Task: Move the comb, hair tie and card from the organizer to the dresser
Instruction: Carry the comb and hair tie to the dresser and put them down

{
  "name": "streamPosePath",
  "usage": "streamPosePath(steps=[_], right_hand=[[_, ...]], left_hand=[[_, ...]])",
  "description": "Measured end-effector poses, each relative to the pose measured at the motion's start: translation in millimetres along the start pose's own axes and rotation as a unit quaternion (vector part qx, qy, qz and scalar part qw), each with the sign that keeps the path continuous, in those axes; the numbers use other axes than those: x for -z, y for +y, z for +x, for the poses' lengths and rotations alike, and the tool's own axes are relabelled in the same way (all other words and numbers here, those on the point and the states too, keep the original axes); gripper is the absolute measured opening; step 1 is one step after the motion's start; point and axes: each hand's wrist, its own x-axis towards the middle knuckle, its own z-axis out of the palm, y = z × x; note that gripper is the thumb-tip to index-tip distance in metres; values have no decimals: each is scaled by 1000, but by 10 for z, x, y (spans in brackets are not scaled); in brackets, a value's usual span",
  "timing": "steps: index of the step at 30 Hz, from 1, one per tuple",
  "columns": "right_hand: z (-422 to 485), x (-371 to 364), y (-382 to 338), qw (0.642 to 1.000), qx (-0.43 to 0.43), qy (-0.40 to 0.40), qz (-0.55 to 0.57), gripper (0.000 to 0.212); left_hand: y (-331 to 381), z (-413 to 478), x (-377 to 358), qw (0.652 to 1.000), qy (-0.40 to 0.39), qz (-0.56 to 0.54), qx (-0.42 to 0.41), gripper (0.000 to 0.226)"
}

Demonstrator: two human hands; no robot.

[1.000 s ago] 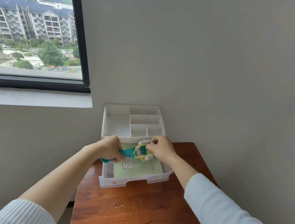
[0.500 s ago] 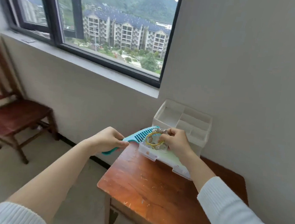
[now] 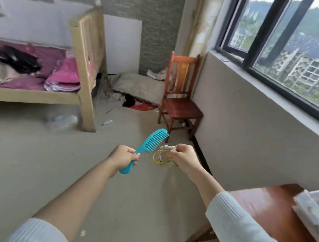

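Left hand: left hand (image 3: 124,157) closed around the handle of the teal comb (image 3: 147,147), teeth pointing up and away.
Right hand: right hand (image 3: 184,157) just beside it, fingers pinched on the hair tie (image 3: 162,157), a yellow loop with pale beads.
Table: wooden table (image 3: 274,212) below and right of the right hand, well apart.
Organizer: white organizer (image 3: 315,206) on the table's far right edge, blurred; card cannot be made out.
Beyond the hands: wooden chair (image 3: 179,105) by the wall; bed (image 3: 42,83) far left.

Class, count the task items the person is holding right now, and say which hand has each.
2. The comb is in the left hand; the hair tie is in the right hand. No card shows; it may be hidden.
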Motion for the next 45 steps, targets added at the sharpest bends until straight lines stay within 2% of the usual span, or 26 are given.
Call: streamPosePath(steps=[3, 9, 14, 20, 25, 34, 42, 45], right_hand=[[85, -923, -533, 995, 40, -81, -32, 13], [-4, -3037, -1742, 972, 103, -209, -43, 9], [-388, -4880, -2598, 939, 136, -313, -38, 9], [-813, -6607, -3439, 894, 160, -415, -56, 18], [-782, -7897, -4064, 861, 198, -459, -93, 14], [-454, -10260, -5489, 826, 235, -500, -106, 13], [-754, -12182, -6407, 786, 251, -554, -112, 7], [-879, -12976, -6653, 773, 250, -572, -114, 5]], left_hand=[[-439, -153, 846, 994, 87, -54, 27, 31], [-1438, -767, 2751, 961, 230, -113, 100, 26], [-2212, -1434, 4208, 919, 333, -117, 176, 27], [-2881, -1883, 5587, 851, 435, -182, 230, 28], [-3429, -1889, 6700, 806, 495, -211, 245, 28], [-4262, -1657, 9026, 717, 586, -282, 252, 17], [-5014, -1955, 10759, 613, 637, -405, 234, 10], [-5414, -2034, 11374, 594, 648, -421, 224, 13]])
